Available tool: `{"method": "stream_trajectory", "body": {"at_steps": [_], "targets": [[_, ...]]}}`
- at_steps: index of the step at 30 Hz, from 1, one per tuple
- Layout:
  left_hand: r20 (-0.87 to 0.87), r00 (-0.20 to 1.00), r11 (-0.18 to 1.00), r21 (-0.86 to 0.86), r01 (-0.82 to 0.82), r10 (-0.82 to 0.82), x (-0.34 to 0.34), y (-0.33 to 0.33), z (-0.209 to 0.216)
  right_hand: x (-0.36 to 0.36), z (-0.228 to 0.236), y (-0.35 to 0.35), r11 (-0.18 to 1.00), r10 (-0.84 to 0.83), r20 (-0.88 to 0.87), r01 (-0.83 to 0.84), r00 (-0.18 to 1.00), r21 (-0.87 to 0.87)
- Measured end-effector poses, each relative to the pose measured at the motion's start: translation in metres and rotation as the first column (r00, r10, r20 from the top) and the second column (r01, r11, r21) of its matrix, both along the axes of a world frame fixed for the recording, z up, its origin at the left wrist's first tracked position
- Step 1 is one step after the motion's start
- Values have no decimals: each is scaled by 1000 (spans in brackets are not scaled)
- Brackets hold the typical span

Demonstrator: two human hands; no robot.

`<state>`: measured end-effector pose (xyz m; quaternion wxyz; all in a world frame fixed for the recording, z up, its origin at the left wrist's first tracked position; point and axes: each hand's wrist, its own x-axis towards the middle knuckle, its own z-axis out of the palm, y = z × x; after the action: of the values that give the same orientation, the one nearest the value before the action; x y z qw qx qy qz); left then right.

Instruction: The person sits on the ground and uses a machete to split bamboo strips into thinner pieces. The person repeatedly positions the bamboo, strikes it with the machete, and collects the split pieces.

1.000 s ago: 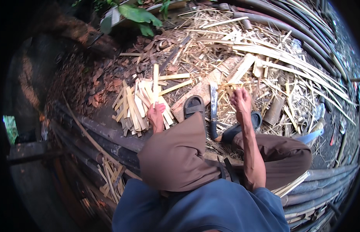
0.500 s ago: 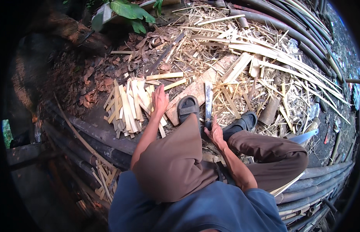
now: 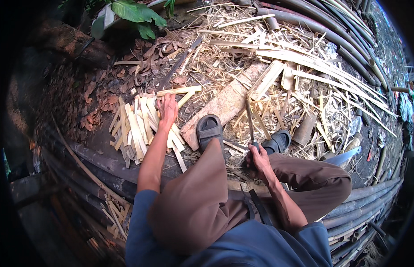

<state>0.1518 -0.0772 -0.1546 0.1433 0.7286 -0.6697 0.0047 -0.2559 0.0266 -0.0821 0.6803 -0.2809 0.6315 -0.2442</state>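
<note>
My right hand [image 3: 259, 160] is closed around the handle of a long knife [image 3: 250, 119]. Its dark blade points away from me, edge-on to my view, between my sandalled feet. My left hand [image 3: 168, 110] reaches past my left knee to a pile of split bamboo strips [image 3: 135, 127]. Its fingers are bent over the left end of a pale bamboo strip [image 3: 182, 90] at the pile's far side; the fingertips are partly hidden. A flat wooden plank [image 3: 225, 104] lies slantwise beyond my left foot.
Long bamboo slats [image 3: 313, 64] and shavings cover the ground ahead. A saw blade [image 3: 345, 156] lies beside my right knee. Dark bamboo poles [image 3: 358, 211] are stacked at right, with more poles [image 3: 113, 162] at left. A thick trunk [image 3: 69, 42] stands far left.
My right hand has lifted the knife and turned its blade edge-on. My left hand has moved slightly onto the strip's end, its fingers bending. The whole view has shifted a little.
</note>
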Motion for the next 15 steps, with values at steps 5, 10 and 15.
{"method": "stream_trajectory", "body": {"at_steps": [5, 10, 15], "targets": [[-35, 990, 985, 100, 143, -140, 0, -52, -18, 0, 2, 4, 1000, 3, 43, -3, 999, -4], [76, 983, 941, 310, 133, -164, -15, -66, -15, -7, -43, 19, 985, 71, -75, -81, 995, -150], [-53, 994, 992, 81, 97, -93, 2, -63, 30, -5, -36, 22, 991, 113, -186, -123, 976, -44]]}}
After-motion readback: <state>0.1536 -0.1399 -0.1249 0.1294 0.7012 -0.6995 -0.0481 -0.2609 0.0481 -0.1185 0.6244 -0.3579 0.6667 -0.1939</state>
